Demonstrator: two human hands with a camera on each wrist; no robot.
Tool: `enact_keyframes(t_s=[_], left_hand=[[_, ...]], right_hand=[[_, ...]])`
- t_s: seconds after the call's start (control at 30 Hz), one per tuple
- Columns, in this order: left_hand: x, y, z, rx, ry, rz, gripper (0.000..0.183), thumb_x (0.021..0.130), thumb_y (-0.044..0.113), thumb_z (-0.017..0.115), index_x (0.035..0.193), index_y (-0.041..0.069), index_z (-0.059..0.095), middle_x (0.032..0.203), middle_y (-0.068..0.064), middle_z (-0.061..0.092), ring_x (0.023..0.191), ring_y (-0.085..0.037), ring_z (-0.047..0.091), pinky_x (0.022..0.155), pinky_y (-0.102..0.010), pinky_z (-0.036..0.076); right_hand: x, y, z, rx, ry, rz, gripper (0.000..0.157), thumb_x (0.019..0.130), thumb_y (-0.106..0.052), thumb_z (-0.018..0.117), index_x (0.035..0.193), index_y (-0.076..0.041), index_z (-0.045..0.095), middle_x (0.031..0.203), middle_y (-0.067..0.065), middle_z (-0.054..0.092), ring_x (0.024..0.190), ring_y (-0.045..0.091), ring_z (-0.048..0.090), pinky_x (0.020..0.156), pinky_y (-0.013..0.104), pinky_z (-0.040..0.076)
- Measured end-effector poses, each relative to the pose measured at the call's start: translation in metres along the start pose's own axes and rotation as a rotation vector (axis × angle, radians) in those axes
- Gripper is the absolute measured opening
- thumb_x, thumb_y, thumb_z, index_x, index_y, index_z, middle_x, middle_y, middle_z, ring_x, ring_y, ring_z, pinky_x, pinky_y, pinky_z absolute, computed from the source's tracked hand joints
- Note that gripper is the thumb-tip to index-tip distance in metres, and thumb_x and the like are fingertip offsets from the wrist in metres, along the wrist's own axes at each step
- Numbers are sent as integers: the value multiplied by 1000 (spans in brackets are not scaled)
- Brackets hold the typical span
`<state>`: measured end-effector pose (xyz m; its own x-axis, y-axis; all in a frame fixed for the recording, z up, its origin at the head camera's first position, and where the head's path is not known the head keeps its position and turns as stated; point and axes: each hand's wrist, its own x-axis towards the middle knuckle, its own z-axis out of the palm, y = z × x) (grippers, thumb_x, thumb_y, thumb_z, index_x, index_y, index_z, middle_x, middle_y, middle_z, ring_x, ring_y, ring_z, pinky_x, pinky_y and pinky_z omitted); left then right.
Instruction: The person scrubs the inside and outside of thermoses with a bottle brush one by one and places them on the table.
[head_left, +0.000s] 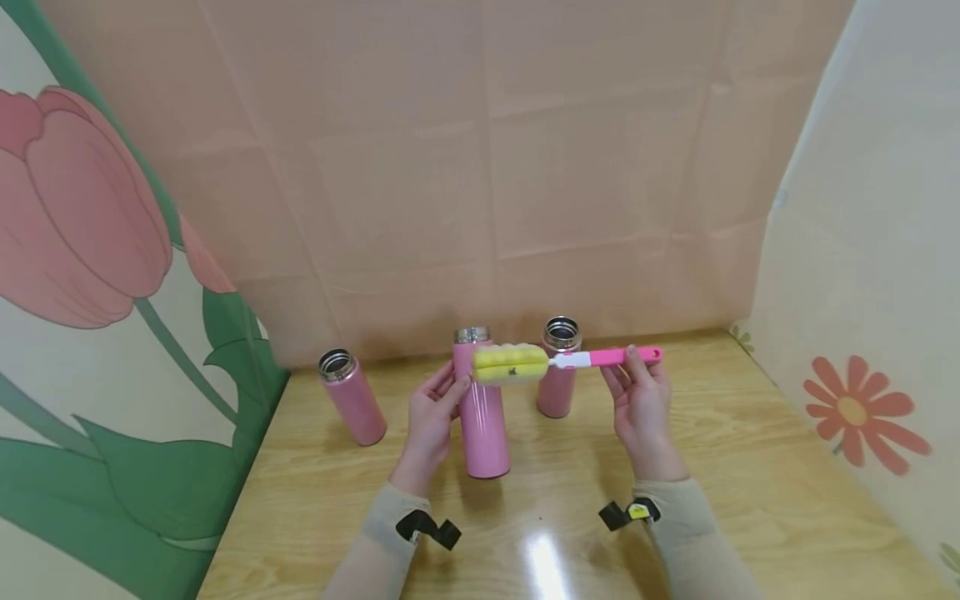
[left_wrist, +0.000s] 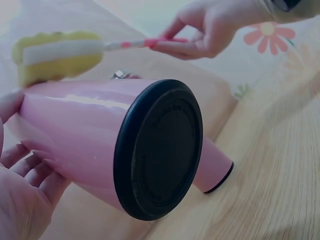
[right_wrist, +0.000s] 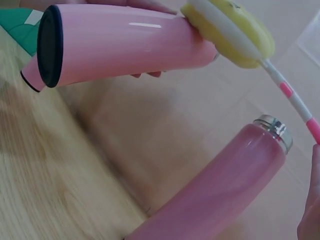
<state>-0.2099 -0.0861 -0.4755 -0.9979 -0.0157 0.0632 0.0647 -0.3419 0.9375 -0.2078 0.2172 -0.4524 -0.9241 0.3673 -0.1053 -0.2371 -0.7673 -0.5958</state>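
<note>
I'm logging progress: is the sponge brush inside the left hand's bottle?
No, the yellow sponge head is plainly visible outside the held pink bottle.

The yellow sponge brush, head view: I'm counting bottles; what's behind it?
Behind its sponge, a pink cylindrical bottle in the left hand; behind its white stem, another pink bottle, standing. The covered parts cannot be seen.

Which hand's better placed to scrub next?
Right hand, likely: it holds the brush by its pink handle, yellow sponge head near the bottle. The left hand is occupied holding that bottle.
</note>
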Motion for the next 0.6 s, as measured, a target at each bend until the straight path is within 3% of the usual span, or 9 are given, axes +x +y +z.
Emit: enact_keyframes(t_s=[0.23, 0.6], left_hand=[[1, 4, 3, -44, 29, -19, 56, 99, 17, 80, 150, 4, 60, 138, -17, 70, 105, -21, 75, 81, -32, 62], [6, 7, 6, -109, 56, 12, 52, 99, 11, 77, 147, -1, 61, 124, -15, 76, 90, -16, 75, 77, -31, 63]], right_hand=[[0, 1, -4, -9, -21, 14, 10, 108, -11, 64, 99, -9, 60, 92, 3, 68, 81, 17, 74, 87, 30, 62], [-1, 3, -15, -78, -69, 55, 9, 110, -12, 61, 101, -10, 60, 91, 3, 71, 85, 17, 76, 89, 30, 62]])
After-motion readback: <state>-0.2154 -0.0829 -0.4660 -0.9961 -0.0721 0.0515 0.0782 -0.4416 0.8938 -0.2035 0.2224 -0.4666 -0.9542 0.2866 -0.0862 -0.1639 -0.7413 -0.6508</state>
